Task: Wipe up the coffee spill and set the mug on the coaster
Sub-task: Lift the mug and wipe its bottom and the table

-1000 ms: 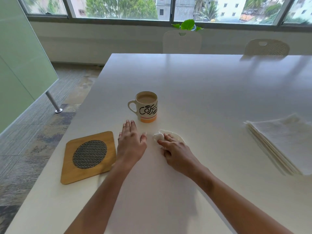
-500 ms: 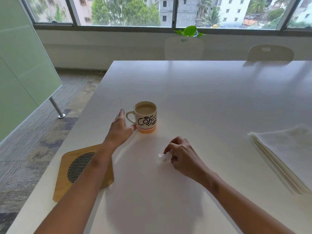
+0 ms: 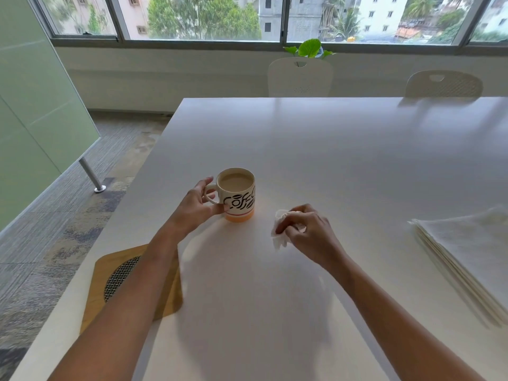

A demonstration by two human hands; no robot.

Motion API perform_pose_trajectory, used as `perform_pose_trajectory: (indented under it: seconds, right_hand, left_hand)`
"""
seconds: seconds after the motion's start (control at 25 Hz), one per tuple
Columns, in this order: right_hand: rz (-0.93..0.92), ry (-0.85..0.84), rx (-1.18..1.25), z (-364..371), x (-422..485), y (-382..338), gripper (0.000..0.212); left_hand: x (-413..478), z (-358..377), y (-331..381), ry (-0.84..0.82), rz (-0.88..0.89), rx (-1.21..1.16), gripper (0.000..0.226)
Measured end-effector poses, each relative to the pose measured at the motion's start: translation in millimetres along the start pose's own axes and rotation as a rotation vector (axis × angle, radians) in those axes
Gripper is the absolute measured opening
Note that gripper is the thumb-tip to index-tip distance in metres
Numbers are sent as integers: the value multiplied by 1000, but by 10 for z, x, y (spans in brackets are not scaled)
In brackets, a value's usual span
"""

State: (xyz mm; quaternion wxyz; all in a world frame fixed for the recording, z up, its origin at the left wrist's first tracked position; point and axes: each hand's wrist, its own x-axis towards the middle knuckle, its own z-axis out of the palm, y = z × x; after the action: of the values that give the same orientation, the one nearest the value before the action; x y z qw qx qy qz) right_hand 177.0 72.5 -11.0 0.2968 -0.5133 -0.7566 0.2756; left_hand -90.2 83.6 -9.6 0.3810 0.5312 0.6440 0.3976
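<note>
Fingers of left hand now grip mug handle; right hand still pinches tissue.

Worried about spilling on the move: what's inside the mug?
The mug holds light brown milky coffee, filled close to the rim. Its bottom is covered by the liquid.

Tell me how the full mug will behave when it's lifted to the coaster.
The mug is filled near its rim, so tilting probably slops coffee. It likely feels heavy; the left hand at the handle should steady it.
</note>
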Motion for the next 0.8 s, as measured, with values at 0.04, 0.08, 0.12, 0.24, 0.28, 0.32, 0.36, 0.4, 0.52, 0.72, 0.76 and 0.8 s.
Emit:
perform_pose_trajectory:
  seconds: [0.04, 0.08, 0.12, 0.24, 0.28, 0.32, 0.36, 0.4, 0.52, 0.72, 0.76, 0.8]
  right_hand:
    - [32, -11, 26, -8, 45, -2, 24]
    - [55, -13, 50, -8, 89, -1, 19]
    - [73, -2, 72, -4, 129, 3, 14]
    - [118, 5, 175, 15, 228, 7, 25]
    - [156, -4, 229, 27, 257, 9, 36]
    - [204, -2, 265, 43, 291, 18, 44]
    - [246, 10, 285, 62, 332, 37, 46]
    - [276, 28, 296, 85, 374, 60, 42]
    - [328, 82, 377, 148, 471, 97, 25]
    - [347, 110, 392, 187, 573, 166, 16]
    - [345, 111, 407, 193, 586, 173, 16]
    - [345, 115, 431, 200, 596, 173, 16]
  left_hand:
    - [12, -14, -5, -17, 0, -36, 92]
    - [21, -23, -13, -33, 4, -70, 90]
    - [25, -31, -21, -46, 10, -96, 86]
    - [32, -48, -34, -57, 18, -140, 68]
    - [42, -55, -41, -57, 17, -157, 65]
    - [52, -60, -46, -57, 17, -172, 65]
    - [62, -66, -48, -56, 16, -181, 64]
    - [75, -67, -47, -52, 16, -185, 63]
    - [125, -57, -79, -37, 22, -178, 56]
    - [175, -53, -144, -58, 49, -234, 45]
    - [179, -54, -134, -64, 47, -236, 38]
    - [185, -57, -127, -76, 50, -238, 34]
